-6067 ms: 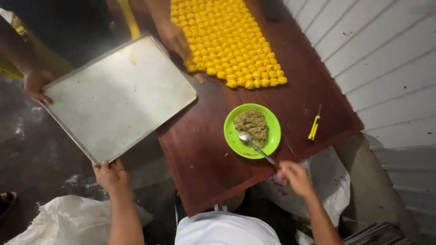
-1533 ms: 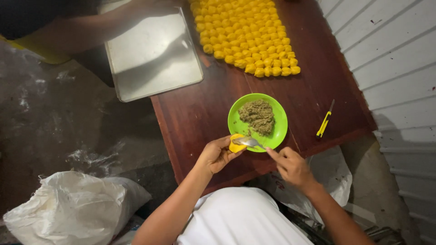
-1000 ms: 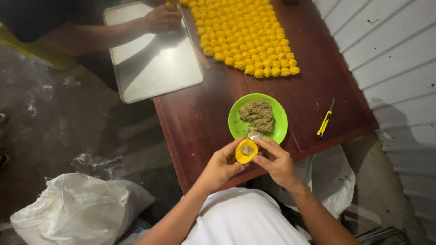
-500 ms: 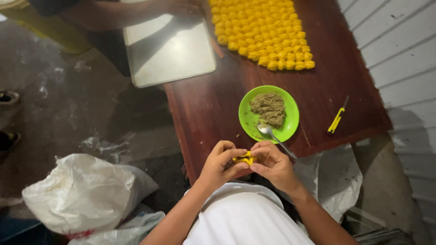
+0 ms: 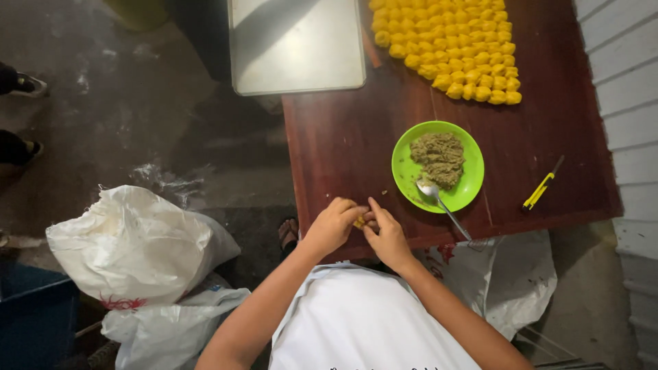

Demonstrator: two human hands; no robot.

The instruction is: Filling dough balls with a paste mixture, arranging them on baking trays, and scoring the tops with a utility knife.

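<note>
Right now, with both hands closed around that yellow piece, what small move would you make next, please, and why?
Probably keep pinching it shut. The left hand and right hand enclose the yellow piece at the table edge, and the spoon rests in the green plate, so scooping looks done.

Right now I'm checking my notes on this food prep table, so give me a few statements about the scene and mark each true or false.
1. Both hands, left hand and right hand, close together around a small yellow piece of dough. True.
2. The spoon rests on the green plate beside the brownish filling. True.
3. The metal tray is stacked full of yellow pieces. False: its surface is bare; the rows of yellow dumplings lie on the wooden table.
4. The yellow utility knife lies on the plate. False: it lies on the table, right of the plate.
5. A white sack sits on the floor to the left. True.
</note>
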